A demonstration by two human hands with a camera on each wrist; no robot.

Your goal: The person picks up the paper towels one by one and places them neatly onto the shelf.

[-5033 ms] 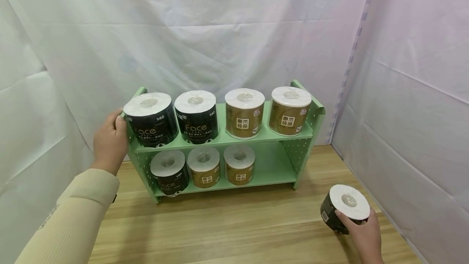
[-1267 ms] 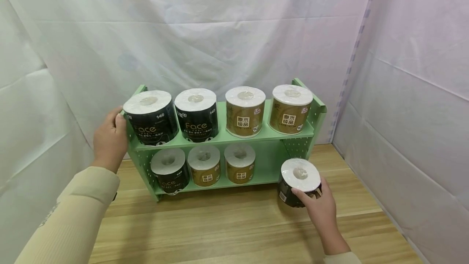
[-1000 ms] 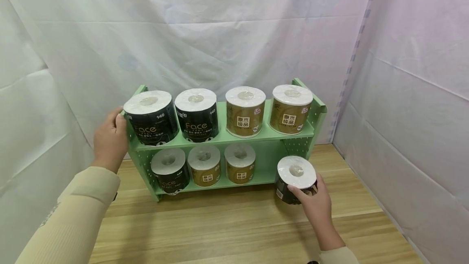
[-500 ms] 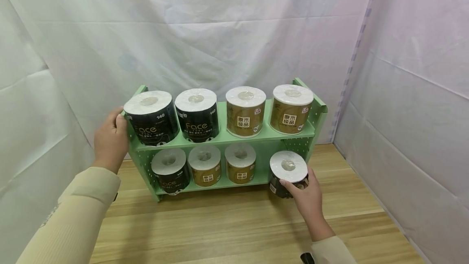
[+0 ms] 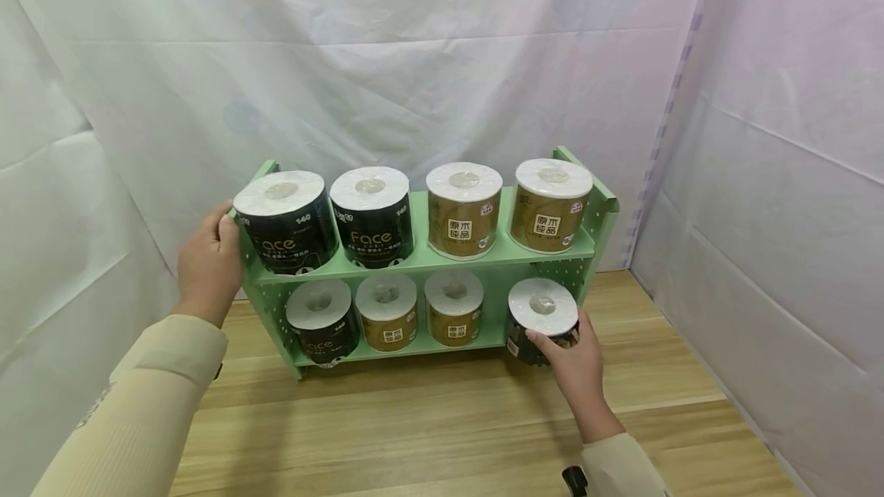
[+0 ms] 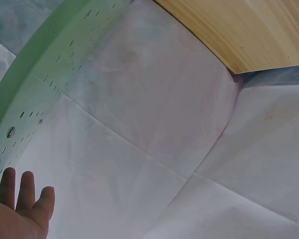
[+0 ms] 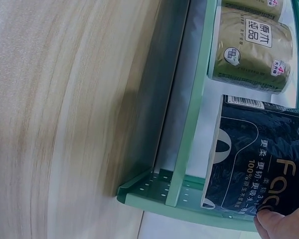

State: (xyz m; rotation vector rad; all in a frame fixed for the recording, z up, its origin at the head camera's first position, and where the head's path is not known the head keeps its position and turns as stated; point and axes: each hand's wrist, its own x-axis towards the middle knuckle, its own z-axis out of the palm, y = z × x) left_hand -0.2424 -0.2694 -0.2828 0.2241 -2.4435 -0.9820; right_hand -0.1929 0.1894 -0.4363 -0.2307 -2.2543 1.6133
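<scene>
A green two-tier shelf rack [image 5: 423, 359] stands on the table. My right hand [image 5: 578, 363] grips a black-wrapped toilet roll [image 5: 543, 311] at the right end of the lower tier, fingers on its right side and thumb on the front. In the right wrist view the roll's base [image 7: 215, 149] is close over the shelf's front edge. At the rack's left end, my left hand [image 5: 209, 263] pinches the side panel [image 6: 45, 74] near the top; three fingers extend outside it in the left wrist view. A black roll [image 5: 321, 328] and two gold rolls [image 5: 452, 309] occupy the lower tier.
Along the upper tier stand two black rolls [image 5: 371, 221] and two gold rolls [image 5: 551, 209], all upright. White cloth [image 5: 428, 75] hangs behind and at both sides. The wooden table [image 5: 387, 428] extends in front of the rack.
My right hand has carried the black toilet roll leftward and away from me, from the table's right side to the lower tier's right end. The left hand has stayed at the rack.
</scene>
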